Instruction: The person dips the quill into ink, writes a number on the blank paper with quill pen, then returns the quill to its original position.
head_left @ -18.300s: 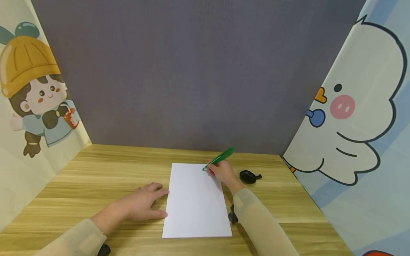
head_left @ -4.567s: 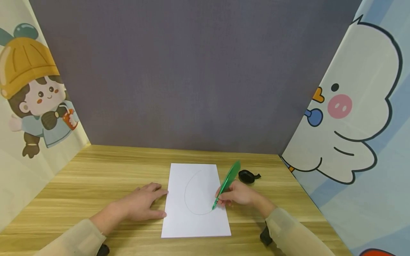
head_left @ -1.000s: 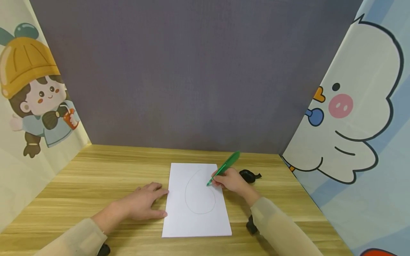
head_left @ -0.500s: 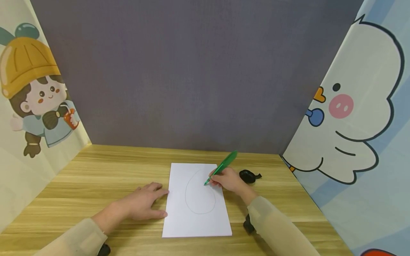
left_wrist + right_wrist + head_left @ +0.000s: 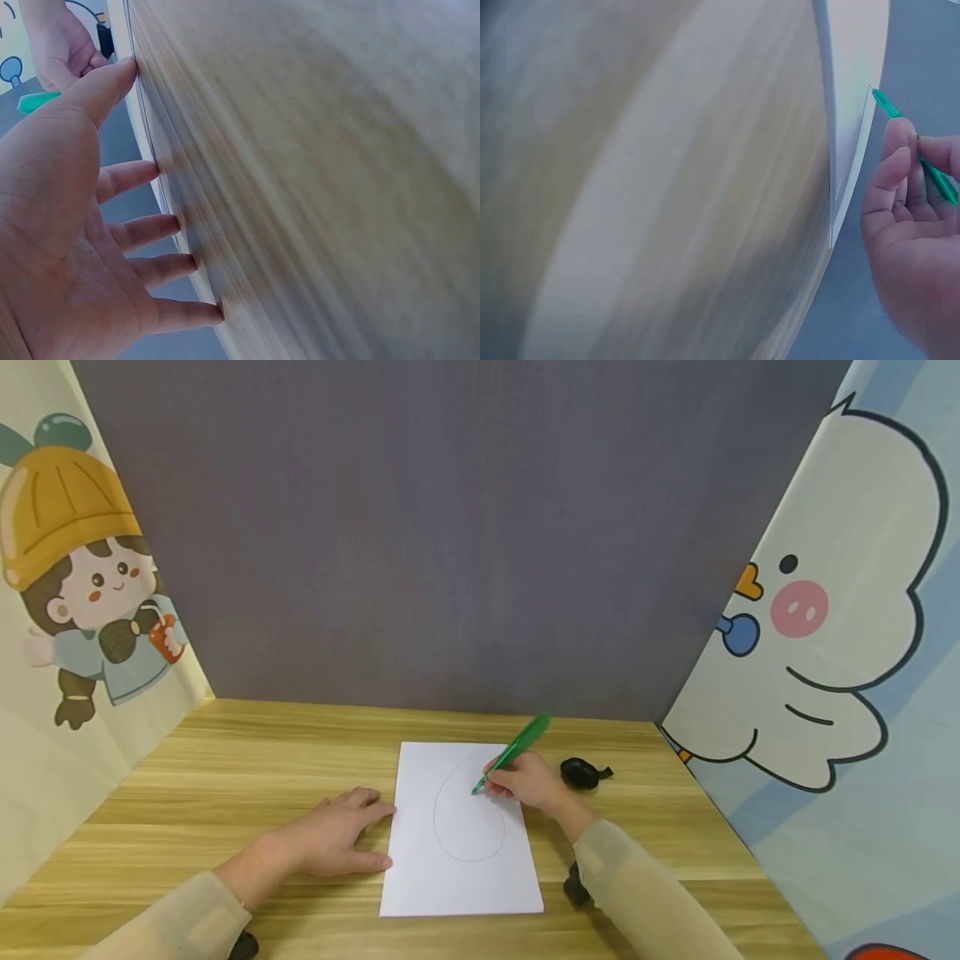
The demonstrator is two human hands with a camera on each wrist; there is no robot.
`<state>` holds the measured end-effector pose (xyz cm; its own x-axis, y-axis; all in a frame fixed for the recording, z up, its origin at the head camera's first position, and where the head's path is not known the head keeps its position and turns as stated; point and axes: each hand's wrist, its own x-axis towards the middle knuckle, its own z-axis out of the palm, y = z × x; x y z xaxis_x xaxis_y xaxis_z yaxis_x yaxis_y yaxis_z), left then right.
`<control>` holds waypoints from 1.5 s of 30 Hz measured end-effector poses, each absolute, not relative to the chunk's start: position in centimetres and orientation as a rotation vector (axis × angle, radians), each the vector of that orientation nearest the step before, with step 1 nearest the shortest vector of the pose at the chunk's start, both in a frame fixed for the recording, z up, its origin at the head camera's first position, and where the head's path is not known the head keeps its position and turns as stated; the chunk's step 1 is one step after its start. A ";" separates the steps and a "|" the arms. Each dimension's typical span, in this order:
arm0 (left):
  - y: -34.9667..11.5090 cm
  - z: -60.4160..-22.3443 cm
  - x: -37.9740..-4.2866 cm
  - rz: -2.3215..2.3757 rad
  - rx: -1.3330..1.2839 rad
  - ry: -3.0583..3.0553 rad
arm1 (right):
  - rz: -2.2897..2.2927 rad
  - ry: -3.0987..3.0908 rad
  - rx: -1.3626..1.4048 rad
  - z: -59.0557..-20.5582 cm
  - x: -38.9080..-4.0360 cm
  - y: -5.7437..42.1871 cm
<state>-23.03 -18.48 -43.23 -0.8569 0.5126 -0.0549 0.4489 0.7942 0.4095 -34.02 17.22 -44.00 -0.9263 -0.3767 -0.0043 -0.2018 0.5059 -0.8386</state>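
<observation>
A white sheet of paper (image 5: 420,893) lies on the wooden table, bearing a thin egg-shaped outline (image 5: 435,822). My right hand (image 5: 528,781) pinches a green pen with a broad feather-shaped end (image 5: 528,737). Its tip is at the paper, inside the upper part of the outline, and the hand covers some of the upper right line. In the right wrist view, thumb and fingers grip the green pen (image 5: 889,103) near its tip. My left hand (image 5: 330,837) rests with fingers spread, thumb and index fingertip at the sheet's left edge.
A small black object with a short tab (image 5: 581,774) lies on the table right of the paper. A grey panel (image 5: 435,543) rises behind the table (image 5: 247,760). Walls with cartoon figures stand at the left and right.
Over the last second, the right hand and pen tip have shifted slightly left. Across the earlier frames, the egg-shaped outline appeared on the blank sheet. The left hand has stayed in place.
</observation>
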 end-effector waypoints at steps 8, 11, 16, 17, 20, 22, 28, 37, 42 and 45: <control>-18.5 -43.3 -23.1 0.573 0.759 2.823 | -1.406 2.545 -0.511 -44.0 -33.9 16.5; -18.5 -43.3 -23.0 0.576 0.751 2.821 | -1.412 2.539 -0.510 -44.0 -33.9 16.3; -18.4 -43.2 -23.0 0.575 0.746 2.822 | -1.412 2.534 -0.516 -44.0 -34.0 16.0; -18.4 -43.2 -23.0 0.575 0.746 2.822 | -1.412 2.534 -0.514 -44.0 -34.0 15.9; -18.4 -43.2 -23.0 0.572 0.748 2.822 | -1.413 2.538 -0.501 -43.9 -33.8 15.8; -18.5 -43.2 -23.0 0.571 0.748 2.822 | -1.412 2.543 -0.502 -43.9 -33.8 15.7; -18.5 -43.3 -23.1 0.565 0.748 2.825 | -1.416 2.539 -0.503 -44.0 -33.8 15.5; -18.5 -43.3 -23.1 0.569 0.748 2.822 | -1.444 2.506 -0.501 -44.2 -33.9 15.1; -18.4 -43.2 -23.0 0.577 0.744 2.820 | -1.446 2.498 -0.523 -44.2 -33.8 14.9; -18.4 -43.2 -23.0 0.572 0.746 2.824 | -1.442 2.501 -0.537 -44.1 -33.8 14.7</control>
